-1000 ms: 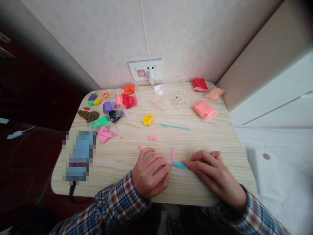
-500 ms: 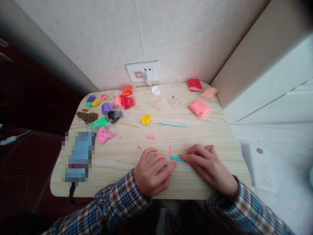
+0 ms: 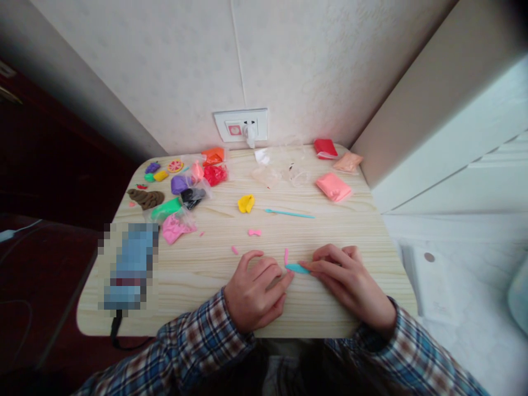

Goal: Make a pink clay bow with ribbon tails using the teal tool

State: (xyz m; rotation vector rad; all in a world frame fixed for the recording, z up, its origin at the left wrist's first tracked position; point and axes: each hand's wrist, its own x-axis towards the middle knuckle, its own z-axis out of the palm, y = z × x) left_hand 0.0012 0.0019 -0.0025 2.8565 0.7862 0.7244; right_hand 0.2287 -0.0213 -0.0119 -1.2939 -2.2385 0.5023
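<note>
My right hand (image 3: pixel 350 283) is closed around a light-blue plastic clay knife (image 3: pixel 297 268), whose flat blade points left. The blade tip lies across a thin pink clay strip (image 3: pixel 286 256) on the tabletop. At the strip's near end, my left hand (image 3: pixel 256 291) holds it down with an extended fingertip, while the other fingers are bent. That end is mostly hidden by the fingertip and blade. Beyond my left hand lie a small pink clay piece (image 3: pixel 235 250) and a pink clay bow (image 3: pixel 254 233).
A yellow clay lump (image 3: pixel 246 204) and a thin blue stick tool (image 3: pixel 291 213) lie mid-table. Bagged clay, such as a green pack (image 3: pixel 167 209), and small clay figures crowd the left. A salmon pack (image 3: pixel 334 187) lies right. A blurred-out device (image 3: pixel 132 267) with a cable is at left.
The whole view has shifted slightly. Both hands keep nearly the same pose, with the blue knife still against the pink strip. Less pink shows beside my left fingertip.
</note>
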